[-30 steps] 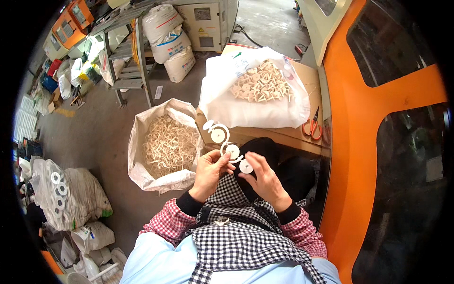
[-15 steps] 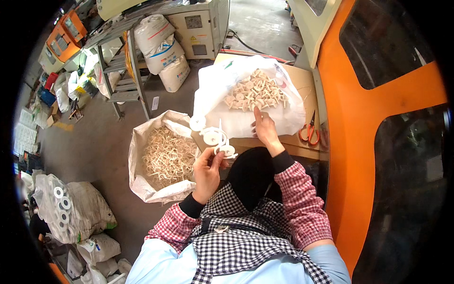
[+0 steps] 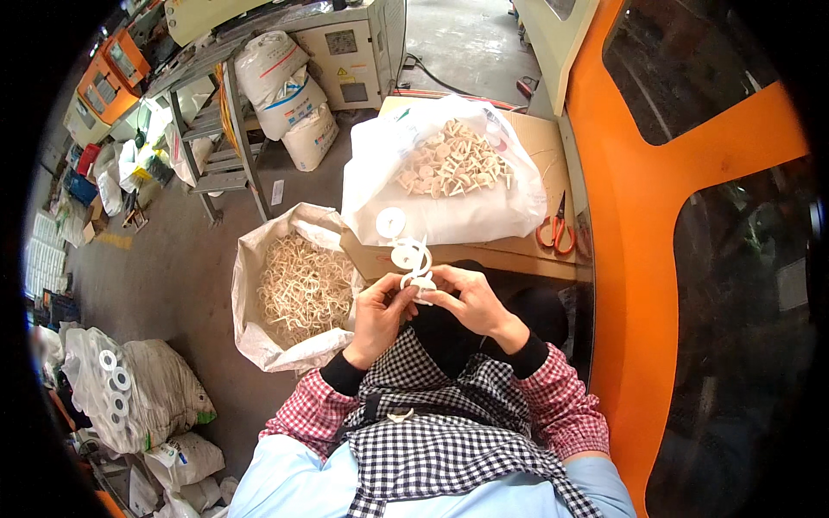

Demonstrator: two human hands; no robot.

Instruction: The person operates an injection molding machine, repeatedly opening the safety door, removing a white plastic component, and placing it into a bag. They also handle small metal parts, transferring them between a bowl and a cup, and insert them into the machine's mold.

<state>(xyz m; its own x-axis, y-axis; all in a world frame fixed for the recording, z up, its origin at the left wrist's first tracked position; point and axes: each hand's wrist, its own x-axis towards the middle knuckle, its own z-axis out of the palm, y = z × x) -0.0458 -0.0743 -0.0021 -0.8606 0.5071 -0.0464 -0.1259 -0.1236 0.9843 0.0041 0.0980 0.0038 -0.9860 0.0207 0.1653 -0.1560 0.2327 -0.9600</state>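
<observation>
Both my hands are together in front of my lap, closed on a white plastic moulding (image 3: pixel 403 256) with round discs and curved strips. My left hand (image 3: pixel 376 315) pinches its lower end, and my right hand (image 3: pixel 477 302) grips the same end from the right. Its upper discs stick up beyond my fingers. Just past my hands lies an opened white plastic bag (image 3: pixel 501 220) holding many small disc-and-stem pieces (image 3: pixel 458 162). To the left stands an open woven sack (image 3: pixel 249 328) full of thin curly plastic strips (image 3: pixel 302 289).
Red-handled scissors (image 3: pixel 557 235) lie on the cardboard (image 3: pixel 535 134) right of the bag. An orange machine panel (image 3: pixel 630 250) rises close on my right. Metal steps (image 3: pixel 216 155) and stacked full sacks (image 3: pixel 309 138) stand at the far left. More bags (image 3: pixel 164 380) are piled at the near left.
My right hand has come back from the bag of small pieces and now grips the moulding beside my left hand. The moulding has tilted more upright.
</observation>
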